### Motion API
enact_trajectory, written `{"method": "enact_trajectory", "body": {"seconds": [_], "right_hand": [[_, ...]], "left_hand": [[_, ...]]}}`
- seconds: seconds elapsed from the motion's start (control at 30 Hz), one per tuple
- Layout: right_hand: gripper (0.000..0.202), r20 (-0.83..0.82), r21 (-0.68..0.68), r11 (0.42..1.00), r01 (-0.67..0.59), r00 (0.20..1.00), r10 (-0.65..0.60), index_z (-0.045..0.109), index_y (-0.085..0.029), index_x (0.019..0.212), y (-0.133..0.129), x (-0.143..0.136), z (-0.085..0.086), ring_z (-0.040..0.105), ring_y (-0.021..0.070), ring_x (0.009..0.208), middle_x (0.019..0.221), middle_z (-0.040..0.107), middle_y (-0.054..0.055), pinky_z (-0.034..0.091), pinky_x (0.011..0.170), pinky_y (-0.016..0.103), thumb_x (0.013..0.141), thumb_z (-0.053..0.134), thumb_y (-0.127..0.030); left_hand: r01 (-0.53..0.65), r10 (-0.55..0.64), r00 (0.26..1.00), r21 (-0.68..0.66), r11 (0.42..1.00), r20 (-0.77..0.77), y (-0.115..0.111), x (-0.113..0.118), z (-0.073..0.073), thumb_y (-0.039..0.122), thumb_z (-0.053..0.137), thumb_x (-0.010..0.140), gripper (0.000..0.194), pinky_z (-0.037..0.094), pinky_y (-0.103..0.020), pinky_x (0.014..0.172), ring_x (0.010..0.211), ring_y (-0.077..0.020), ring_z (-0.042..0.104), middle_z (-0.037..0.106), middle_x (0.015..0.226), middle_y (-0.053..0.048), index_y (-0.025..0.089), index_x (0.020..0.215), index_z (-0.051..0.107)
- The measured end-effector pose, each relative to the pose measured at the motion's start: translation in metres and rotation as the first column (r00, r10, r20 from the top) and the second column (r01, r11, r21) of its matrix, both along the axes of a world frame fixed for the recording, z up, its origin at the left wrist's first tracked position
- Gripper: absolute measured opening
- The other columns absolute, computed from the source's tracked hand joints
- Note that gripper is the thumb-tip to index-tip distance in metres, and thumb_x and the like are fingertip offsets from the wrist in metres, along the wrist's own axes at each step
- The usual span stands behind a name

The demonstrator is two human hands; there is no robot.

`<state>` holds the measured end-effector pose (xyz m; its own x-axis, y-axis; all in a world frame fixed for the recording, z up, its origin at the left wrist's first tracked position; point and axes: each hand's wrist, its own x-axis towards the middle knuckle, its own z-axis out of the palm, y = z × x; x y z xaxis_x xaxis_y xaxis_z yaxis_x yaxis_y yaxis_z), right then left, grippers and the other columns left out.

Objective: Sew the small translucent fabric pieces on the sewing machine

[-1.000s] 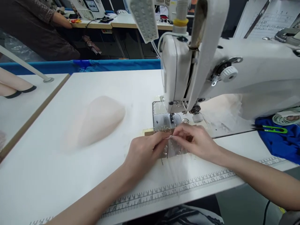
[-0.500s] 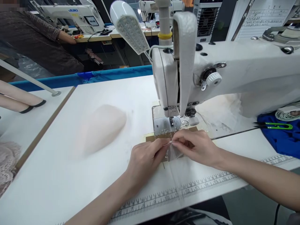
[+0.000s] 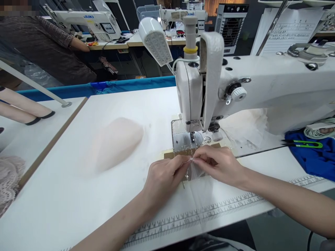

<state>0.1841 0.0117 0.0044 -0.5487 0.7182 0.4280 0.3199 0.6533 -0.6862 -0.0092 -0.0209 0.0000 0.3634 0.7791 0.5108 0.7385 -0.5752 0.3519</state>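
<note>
A thin, sheer white fabric (image 3: 196, 171) is pinched between my two hands, just in front of the sewing machine (image 3: 192, 94). My left hand (image 3: 165, 174) grips its edge with thumb and forefinger from the left. From the right, my right hand (image 3: 218, 164) pinches the same edge, fingertips almost touching the left ones. Below the pinch the fabric hangs down over the table edge ruler (image 3: 187, 222). Behind my fingers lie the metal needle plate (image 3: 180, 141) and a brown strip (image 3: 169, 154) on the table. The presser foot (image 3: 193, 136) stands beyond my fingertips.
A pale sheer cup-shaped piece (image 3: 120, 143) lies on the white table, left of the machine. At right, green thread snips (image 3: 306, 144) rest on blue cloth (image 3: 316, 158). Lace (image 3: 12, 179) sits at far left. Another person's arm (image 3: 78, 44) is near a machine behind.
The camera view has shifted slightly, so the machine appears a little lower and further right. Both hands keep the same pinch on the sheer fabric.
</note>
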Motion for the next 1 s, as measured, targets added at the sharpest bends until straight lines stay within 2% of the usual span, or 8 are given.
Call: {"method": "enact_trajectory", "body": {"seconds": [0.5,0.77,0.9,1.0], "right_hand": [[0.008,0.006,0.057,0.998,-0.035,0.999,0.035,0.059,-0.015,0.093,0.0001,-0.0005,-0.0027,0.048,0.0062,0.053,0.062,0.054,-0.005,0.039,0.049,0.019,0.089,0.052,-0.017],[0.012,0.006,0.077,0.996,-0.055,0.999,0.054,0.061,-0.013,0.095,0.0003,-0.0001,-0.0014,0.049,0.0063,0.051,0.062,0.057,-0.004,0.04,0.047,0.019,0.089,0.054,-0.02],[0.012,-0.012,0.102,0.993,-0.066,0.998,0.067,0.064,-0.014,0.095,-0.0003,-0.0007,0.0007,0.056,0.0065,0.056,0.07,0.065,-0.001,0.045,0.05,0.019,0.091,0.054,-0.021],[0.01,-0.063,0.205,0.978,-0.039,0.997,0.053,0.064,-0.015,0.095,0.0007,-0.0003,0.0,0.062,0.0063,0.063,0.076,0.07,-0.001,0.05,0.056,0.018,0.091,0.055,-0.018]], "left_hand": [[0.014,-0.015,0.999,0.025,1.0,0.051,0.0007,0.0005,-0.0015,0.023,0.05,0.092,0.014,0.032,-0.017,0.041,0.041,-0.0048,0.042,0.052,0.05,0.008,0.017,0.082,0.059],[0.013,-0.016,0.997,0.033,0.999,0.078,-0.0003,-0.001,-0.0005,0.024,0.053,0.091,0.014,0.034,-0.017,0.042,0.043,-0.0048,0.046,0.056,0.052,0.007,0.017,0.079,0.059],[0.014,-0.019,0.998,0.083,0.996,0.063,-0.0001,-0.0021,0.001,0.024,0.054,0.09,0.015,0.036,-0.017,0.043,0.044,-0.005,0.048,0.059,0.054,0.006,0.017,0.077,0.058],[0.027,-0.035,0.997,0.112,0.993,0.068,-0.0007,-0.0023,0.0015,0.023,0.056,0.089,0.011,0.037,-0.017,0.045,0.044,-0.0051,0.049,0.059,0.054,0.007,0.018,0.079,0.059]]}}
